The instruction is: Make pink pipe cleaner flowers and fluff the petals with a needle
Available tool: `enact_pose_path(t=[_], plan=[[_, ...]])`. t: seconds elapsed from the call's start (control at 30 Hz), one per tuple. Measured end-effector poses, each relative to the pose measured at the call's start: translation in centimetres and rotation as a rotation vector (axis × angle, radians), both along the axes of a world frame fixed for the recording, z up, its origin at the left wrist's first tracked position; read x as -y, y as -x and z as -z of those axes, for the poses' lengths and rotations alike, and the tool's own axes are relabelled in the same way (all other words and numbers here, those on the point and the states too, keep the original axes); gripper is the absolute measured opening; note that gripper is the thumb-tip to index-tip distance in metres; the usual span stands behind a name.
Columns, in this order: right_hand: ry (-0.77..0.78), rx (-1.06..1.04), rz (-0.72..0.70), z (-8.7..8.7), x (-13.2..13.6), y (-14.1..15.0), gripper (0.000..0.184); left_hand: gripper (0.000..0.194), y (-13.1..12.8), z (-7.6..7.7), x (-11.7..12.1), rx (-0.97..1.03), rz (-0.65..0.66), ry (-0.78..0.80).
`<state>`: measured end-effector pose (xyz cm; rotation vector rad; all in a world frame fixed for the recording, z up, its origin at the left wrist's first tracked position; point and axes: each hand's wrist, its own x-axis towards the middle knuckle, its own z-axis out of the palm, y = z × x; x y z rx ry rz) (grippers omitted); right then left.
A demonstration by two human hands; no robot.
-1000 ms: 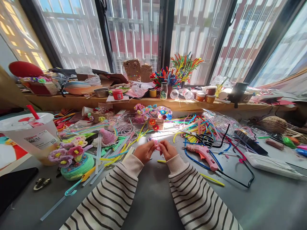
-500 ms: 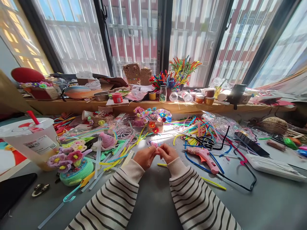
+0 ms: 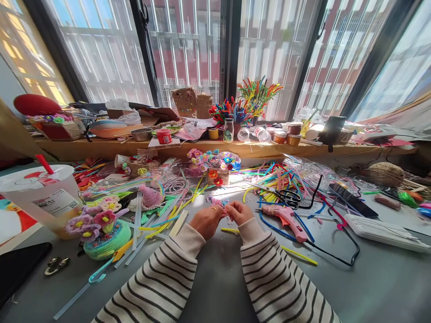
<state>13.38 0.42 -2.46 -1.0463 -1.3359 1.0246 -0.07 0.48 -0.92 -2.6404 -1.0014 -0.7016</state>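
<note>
Over the grey table my left hand (image 3: 208, 220) and my right hand (image 3: 239, 212) meet at the fingertips. Both are closed in a pinch around a small pink and blue fuzzy piece (image 3: 219, 202), mostly hidden by the fingers; its exact kind is too small to make out. A short yellow pipe cleaner (image 3: 230, 230) lies just beneath my right hand. To the right of that hand rests a pink glue gun (image 3: 285, 220), with black-handled scissors (image 3: 286, 198) behind it. Clear glue sticks (image 3: 137, 222) are left of my left hand.
A drink cup with a red straw (image 3: 55, 202) stands at the left, beside a green cushion-like base with fuzzy flowers (image 3: 107, 240). Loose pipe cleaners (image 3: 269, 179) heap at the back right. A phone (image 3: 353, 200) and a white pouch (image 3: 384, 233) lie at the right.
My fingertips have shifted slightly apart and turned, and more of the pink and blue piece shows between them. The things on the table stay where they were.
</note>
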Motion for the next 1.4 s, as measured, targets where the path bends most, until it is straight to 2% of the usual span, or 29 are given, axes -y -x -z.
enact_pose_path(t=[0.13,0.27,0.43,0.53,0.63,0.73,1.0,1.1,1.23,1.4], plan=[[0.037,-0.038,-0.061,-0.5,0.1,0.0,0.036,0.021,0.2,-0.2,0.2,0.091,-0.011,0.065],[0.064,-0.061,-0.184,-1.4,0.6,0.0,0.041,0.021,0.6,-0.4,0.2,0.147,0.007,0.073],[0.013,-0.015,-0.269,-2.7,1.6,-0.4,0.033,0.019,1.1,-0.7,0.0,0.223,0.009,-0.007],[-0.067,0.062,-0.263,-3.0,1.9,-0.7,0.027,0.018,1.3,-0.8,0.0,0.277,0.014,0.022],[-0.144,0.178,-0.189,-2.9,1.9,-0.8,0.023,0.017,1.2,-0.8,0.0,0.342,0.042,0.15],[-0.149,0.227,-0.128,-2.9,1.8,-0.8,0.024,0.018,1.0,-0.9,0.1,0.448,0.088,0.319],[-0.007,0.015,-0.344,-3.1,2.2,-0.6,0.031,0.026,0.7,-1.7,0.3,0.852,0.264,0.961],[0.06,-0.07,-0.416,-3.0,2.2,-0.5,0.032,0.03,0.7,-1.7,0.2,0.891,0.291,1.073],[0.013,-0.078,-0.409,-2.5,2.1,0.0,0.03,0.025,0.8,-1.6,0.0,0.857,0.28,1.03],[-0.006,-0.117,-0.301,-1.3,1.8,1.2,0.027,0.013,1.0,-1.4,-0.1,0.688,0.182,0.681]])
